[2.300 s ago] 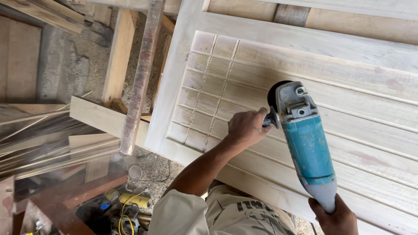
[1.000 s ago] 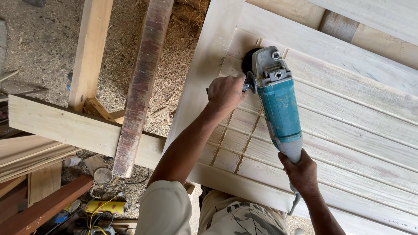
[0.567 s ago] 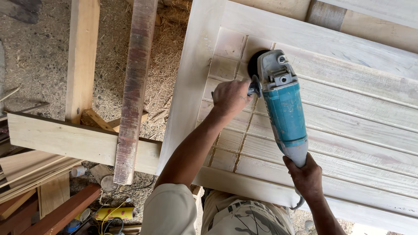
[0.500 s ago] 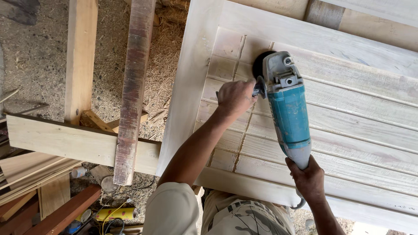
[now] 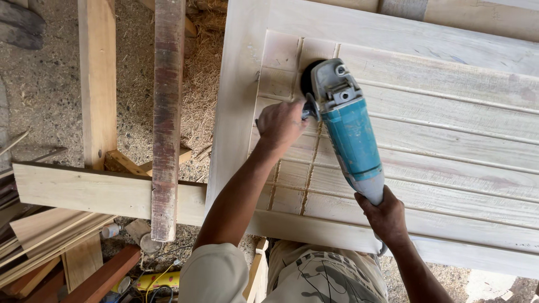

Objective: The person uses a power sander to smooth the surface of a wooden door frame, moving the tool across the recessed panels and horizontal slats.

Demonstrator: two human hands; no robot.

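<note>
1. Your angle grinder point(image 5: 345, 132) has slid left and slightly up from half a second ago; the disc end now sits on the top-left corner of the grooved wooden door panel point(image 5: 449, 140), right by the two cross-grain cuts.
2. Over the last two seconds you've run it up from the lower grooves to this corner, so the pass has reached the panel's edge frame.
3. Grip: your left hand point(image 5: 279, 122) is wrapped tight round the side handle, your right hand point(image 5: 384, 215) is clamped on the grey tail of the body. Both are closed firmly on the tool.
4. Around you: a reddish worn beam point(image 5: 167, 112) and a pale plank point(image 5: 95, 191) cross just left of the panel, with sawdust on the ground under them.
5. In the way: the raised frame edge just beside the disc, and the cord trailing near your right wrist — hard to see where it runs.
</note>
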